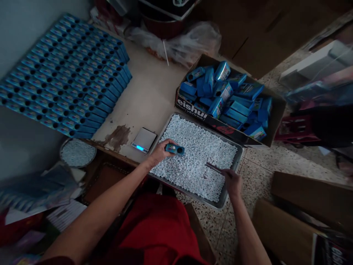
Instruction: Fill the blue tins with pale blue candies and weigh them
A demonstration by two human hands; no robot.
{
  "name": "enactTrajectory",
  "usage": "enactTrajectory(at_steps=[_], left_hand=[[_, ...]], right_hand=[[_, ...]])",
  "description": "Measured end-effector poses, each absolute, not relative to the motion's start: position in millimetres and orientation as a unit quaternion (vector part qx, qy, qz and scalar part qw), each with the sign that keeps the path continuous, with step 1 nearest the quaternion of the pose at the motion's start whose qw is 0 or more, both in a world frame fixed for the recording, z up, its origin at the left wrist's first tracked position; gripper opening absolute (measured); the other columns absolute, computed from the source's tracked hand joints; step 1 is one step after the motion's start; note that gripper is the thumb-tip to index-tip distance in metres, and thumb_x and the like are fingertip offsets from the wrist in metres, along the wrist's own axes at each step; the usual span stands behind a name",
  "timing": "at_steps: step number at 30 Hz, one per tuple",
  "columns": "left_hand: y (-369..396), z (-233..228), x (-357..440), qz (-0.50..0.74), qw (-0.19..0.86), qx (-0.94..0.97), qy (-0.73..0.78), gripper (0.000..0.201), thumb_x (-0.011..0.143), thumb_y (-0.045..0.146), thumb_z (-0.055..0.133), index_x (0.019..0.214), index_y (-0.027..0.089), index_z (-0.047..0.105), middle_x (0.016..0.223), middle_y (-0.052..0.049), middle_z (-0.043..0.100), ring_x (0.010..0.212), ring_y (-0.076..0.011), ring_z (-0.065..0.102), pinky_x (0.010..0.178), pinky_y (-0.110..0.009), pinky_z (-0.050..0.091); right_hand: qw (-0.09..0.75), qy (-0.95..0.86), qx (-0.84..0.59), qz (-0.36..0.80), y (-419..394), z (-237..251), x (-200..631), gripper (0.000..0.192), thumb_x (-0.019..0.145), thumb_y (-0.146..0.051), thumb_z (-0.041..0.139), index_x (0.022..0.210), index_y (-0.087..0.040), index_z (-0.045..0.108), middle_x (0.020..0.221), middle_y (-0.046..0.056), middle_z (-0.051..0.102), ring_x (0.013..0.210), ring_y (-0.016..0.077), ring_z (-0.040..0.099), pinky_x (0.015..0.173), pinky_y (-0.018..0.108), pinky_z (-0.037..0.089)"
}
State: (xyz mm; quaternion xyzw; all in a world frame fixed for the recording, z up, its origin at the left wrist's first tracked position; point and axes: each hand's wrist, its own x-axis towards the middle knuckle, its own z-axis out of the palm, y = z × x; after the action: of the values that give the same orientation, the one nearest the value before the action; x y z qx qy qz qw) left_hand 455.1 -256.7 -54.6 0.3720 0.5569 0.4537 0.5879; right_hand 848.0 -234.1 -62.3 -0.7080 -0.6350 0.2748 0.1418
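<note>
My left hand (159,151) holds a small blue box (174,149) over the near left part of a metal tray (233,175) filled with small white pellets (198,154). My right hand (232,180) grips a thin dark stick-like tool (214,168) whose tip lies over the pellets at the tray's right side. What the tool is exactly I cannot tell.
A cardboard carton (275,114) of loose blue boxes stands behind the tray. Rows of stacked blue boxes (66,77) fill the table's left. A small digital scale (143,140) sits beside the tray, and a round dish of pellets (77,152) lies lower left. Brown cartons (303,217) stand at right.
</note>
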Motion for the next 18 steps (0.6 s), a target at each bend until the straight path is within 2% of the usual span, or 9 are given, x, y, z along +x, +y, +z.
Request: enactTrajectory(at_steps=[4, 8, 13, 16, 18], left_hand=[[-266, -43, 454, 0.408, 0.494, 0.447, 0.624, 0.034, 0.068, 0.013, 0.074, 0.1, 0.019, 0.067, 0.103, -0.004, 0.072, 0.095, -0.0192, 0.066, 0.092, -0.031, 0.051], [-281, -37, 444, 0.354, 0.389, 0.487, 0.697, 0.034, 0.069, 0.008, 0.068, 0.101, 0.02, 0.07, 0.104, -0.004, 0.074, 0.097, -0.0215, 0.067, 0.091, -0.032, 0.053], [-288, -41, 442, 0.326, 0.337, 0.5, 0.728, 0.035, 0.07, 0.006, 0.064, 0.1, 0.02, 0.072, 0.1, -0.003, 0.075, 0.094, -0.0217, 0.068, 0.089, -0.033, 0.053], [-285, -43, 452, 0.339, 0.35, 0.515, 0.705, 0.032, 0.072, 0.007, 0.063, 0.1, 0.02, 0.071, 0.098, -0.004, 0.075, 0.093, -0.0213, 0.069, 0.088, -0.033, 0.054], [-282, -41, 460, 0.345, 0.353, 0.523, 0.695, 0.033, 0.072, 0.006, 0.062, 0.1, 0.02, 0.071, 0.099, -0.004, 0.075, 0.094, -0.0213, 0.068, 0.089, -0.033, 0.053]], right_hand=[[0.207, -0.596, -0.668, 0.395, -228, -122, 783, 0.036, 0.079, -0.054, 0.06, 0.079, -0.021, 0.077, 0.083, 0.008, 0.079, 0.081, 0.0281, 0.072, 0.077, 0.04, 0.055], [0.242, -0.55, -0.635, 0.486, -214, -138, 751, 0.036, 0.075, -0.053, 0.067, 0.083, -0.019, 0.078, 0.08, 0.007, 0.077, 0.076, 0.0229, 0.068, 0.074, 0.035, 0.053], [0.24, -0.511, -0.591, 0.576, -210, -98, 761, 0.033, 0.074, -0.048, 0.075, 0.087, -0.018, 0.079, 0.077, 0.005, 0.076, 0.066, 0.0165, 0.062, 0.064, 0.029, 0.047], [0.231, -0.51, -0.564, 0.608, -205, -58, 758, 0.027, 0.074, -0.043, 0.079, 0.086, -0.019, 0.08, 0.077, 0.004, 0.076, 0.066, 0.0153, 0.061, 0.065, 0.029, 0.045], [0.218, -0.548, -0.554, 0.587, -199, -31, 752, 0.022, 0.077, -0.04, 0.077, 0.085, -0.019, 0.081, 0.079, 0.004, 0.077, 0.069, 0.0166, 0.064, 0.069, 0.03, 0.047]])
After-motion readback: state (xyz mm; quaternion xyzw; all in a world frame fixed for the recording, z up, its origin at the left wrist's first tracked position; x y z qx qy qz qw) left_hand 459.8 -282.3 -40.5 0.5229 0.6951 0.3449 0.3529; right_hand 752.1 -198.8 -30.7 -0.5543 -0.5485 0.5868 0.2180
